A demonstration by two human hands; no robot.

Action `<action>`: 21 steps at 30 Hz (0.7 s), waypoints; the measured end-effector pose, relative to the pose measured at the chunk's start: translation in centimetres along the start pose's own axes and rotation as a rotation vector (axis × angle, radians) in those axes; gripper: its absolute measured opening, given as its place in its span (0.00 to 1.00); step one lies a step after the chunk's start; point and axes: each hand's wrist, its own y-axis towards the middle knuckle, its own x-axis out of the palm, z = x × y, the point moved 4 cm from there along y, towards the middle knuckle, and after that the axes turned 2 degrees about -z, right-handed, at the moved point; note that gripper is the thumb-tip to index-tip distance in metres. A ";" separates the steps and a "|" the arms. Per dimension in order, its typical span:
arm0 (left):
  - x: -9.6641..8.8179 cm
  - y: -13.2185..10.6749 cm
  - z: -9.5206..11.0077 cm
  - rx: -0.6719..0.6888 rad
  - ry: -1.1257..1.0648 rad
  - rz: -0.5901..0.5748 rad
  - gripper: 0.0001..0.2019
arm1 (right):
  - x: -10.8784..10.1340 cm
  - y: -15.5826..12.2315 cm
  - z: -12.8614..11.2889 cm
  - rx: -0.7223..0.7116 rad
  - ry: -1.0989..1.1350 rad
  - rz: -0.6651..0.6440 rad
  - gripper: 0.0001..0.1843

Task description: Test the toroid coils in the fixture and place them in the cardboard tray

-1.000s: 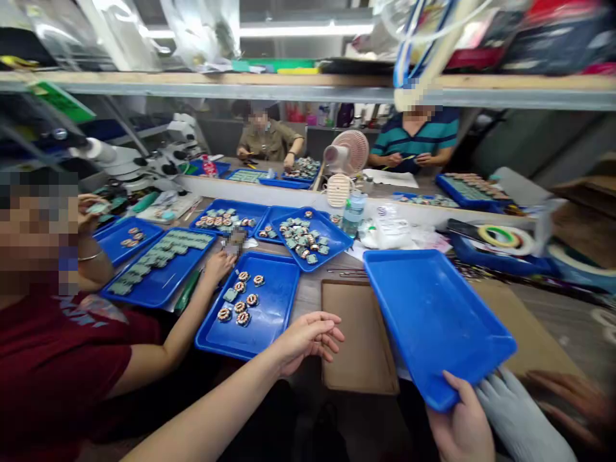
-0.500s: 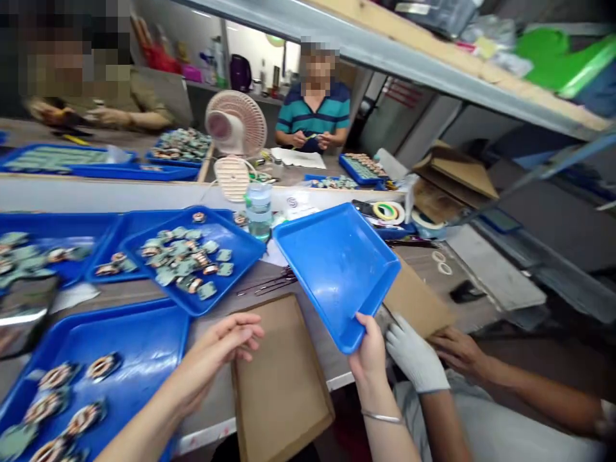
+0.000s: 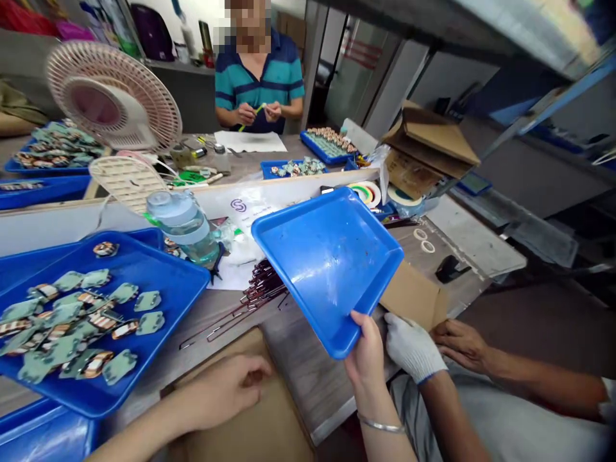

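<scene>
My right hand [image 3: 366,350] grips the near corner of a blue plastic tray [image 3: 332,263], thumb on top of its rim. The tray is raised and tilted, and its inside holds nothing but a few specks. Loosely curled, my left hand [image 3: 228,390] hangs over a shallow cardboard box [image 3: 283,410], with a gap between thumb and fingers and nothing seen in them. To its left, another blue tray [image 3: 158,301] bears a pile of small green boards with copper-wound coils [image 3: 67,346]. Part of one more blue tray [image 3: 48,436] shows at the lower left.
A water bottle [image 3: 185,224], a bundle of dark thin wire pieces [image 3: 260,285] and a fan [image 3: 115,99] stand or lie beyond. At right, a co-worker's gloved hand [image 3: 414,346] and bare hand [image 3: 462,343] touch cardboard [image 3: 416,298]. Another person [image 3: 260,77] sits opposite.
The view has swung right and closer to the bench. My left hand has curled its fingers and sits lower over the cardboard box. My right hand still holds the blue tray.
</scene>
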 end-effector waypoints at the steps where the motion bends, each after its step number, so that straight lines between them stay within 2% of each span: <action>1: 0.9 0.4 -0.8 -0.033 0.017 -0.039 0.16 | 0.0 0.7 0.0 0.000 -0.003 0.010 0.09; 4: 2.1 1.4 -2.6 -0.097 0.071 -0.072 0.19 | 0.2 2.5 -0.2 0.020 -0.010 0.026 0.13; 10: 3.1 3.6 -5.9 -0.175 0.169 -0.011 0.25 | 1.3 5.4 -1.2 0.081 0.010 0.015 0.18; 13: 2.6 4.9 -6.0 -0.164 0.226 0.014 0.23 | 1.7 6.6 -1.6 0.106 0.020 0.003 0.17; 15: 0.4 6.0 -4.2 -0.086 0.253 0.100 0.16 | 2.0 7.4 -1.9 0.110 0.005 0.017 0.16; 17: -3.9 7.1 -0.9 0.046 0.267 0.256 0.14 | 2.3 8.0 -2.5 0.110 -0.005 0.033 0.19; 20: -13.4 9.3 5.3 0.277 0.309 0.699 0.12 | 3.1 9.3 -3.7 0.115 0.003 0.056 0.24; 21: -16.8 10.5 7.0 0.304 0.286 0.826 0.11 | 3.4 9.8 -4.0 0.117 0.006 0.065 0.25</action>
